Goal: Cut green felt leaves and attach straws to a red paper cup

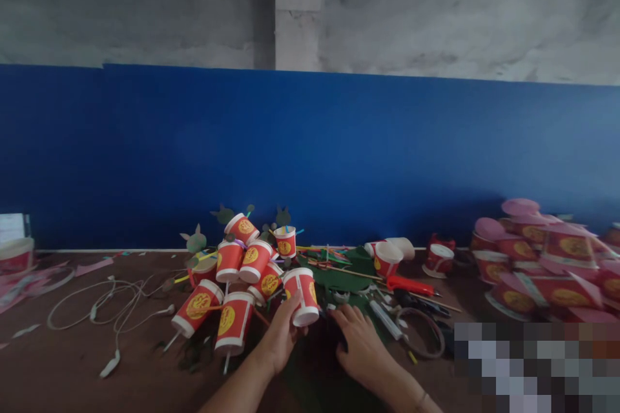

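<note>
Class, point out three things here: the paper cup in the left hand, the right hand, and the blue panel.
Paper cup [301, 297]: head view, on its side wall.
Right hand [357, 335]: head view, on its back.
Blue panel [310, 158]: head view, on its flat front.

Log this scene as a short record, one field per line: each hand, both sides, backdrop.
Left hand: holds a red-and-white paper cup, tilted
Right hand: low at the table, fingers bent; grip unclear
Left side: cup pile, white cable
Right side: red tool, pink-and-red pile
Backdrop: blue panel, grey wall
</note>
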The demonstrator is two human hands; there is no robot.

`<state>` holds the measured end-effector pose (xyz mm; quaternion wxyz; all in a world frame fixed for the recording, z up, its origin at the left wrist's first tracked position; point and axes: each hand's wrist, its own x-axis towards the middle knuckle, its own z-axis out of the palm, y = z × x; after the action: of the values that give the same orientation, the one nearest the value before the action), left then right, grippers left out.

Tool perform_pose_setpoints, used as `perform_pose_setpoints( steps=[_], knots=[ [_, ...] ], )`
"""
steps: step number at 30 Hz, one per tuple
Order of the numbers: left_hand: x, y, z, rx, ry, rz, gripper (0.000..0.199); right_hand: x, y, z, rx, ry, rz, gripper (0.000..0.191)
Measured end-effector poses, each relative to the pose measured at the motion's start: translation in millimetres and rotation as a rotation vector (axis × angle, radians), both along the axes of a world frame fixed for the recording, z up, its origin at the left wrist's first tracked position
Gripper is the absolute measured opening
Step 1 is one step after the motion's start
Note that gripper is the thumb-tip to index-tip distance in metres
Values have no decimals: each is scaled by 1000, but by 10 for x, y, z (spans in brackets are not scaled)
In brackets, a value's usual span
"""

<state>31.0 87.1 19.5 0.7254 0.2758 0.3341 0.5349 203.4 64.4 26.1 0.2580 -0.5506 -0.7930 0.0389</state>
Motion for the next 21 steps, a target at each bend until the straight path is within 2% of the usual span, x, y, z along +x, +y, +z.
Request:
perform_pose_setpoints(
  steps=[3, 9, 14, 18, 21],
  knots=[
    [-12, 26, -26, -39, -35, -16, 36, -63, -20, -25, -42, -193, -92, 59],
    [-44, 36, 36, -94, -62, 15, 36, -26, 22, 20, -141, -272, -152, 63],
    [-48, 57, 74, -83, -158, 36, 29, 29, 1, 22, -107, -105, -119, 68],
    [-82, 72, 84, -105, -292, 37, 24, 78, -18, 32, -60, 106, -2, 83],
    [-115, 53, 129, -146, -345, 7, 24, 74, -37, 91, -50, 237, 90, 79]
  ],
)
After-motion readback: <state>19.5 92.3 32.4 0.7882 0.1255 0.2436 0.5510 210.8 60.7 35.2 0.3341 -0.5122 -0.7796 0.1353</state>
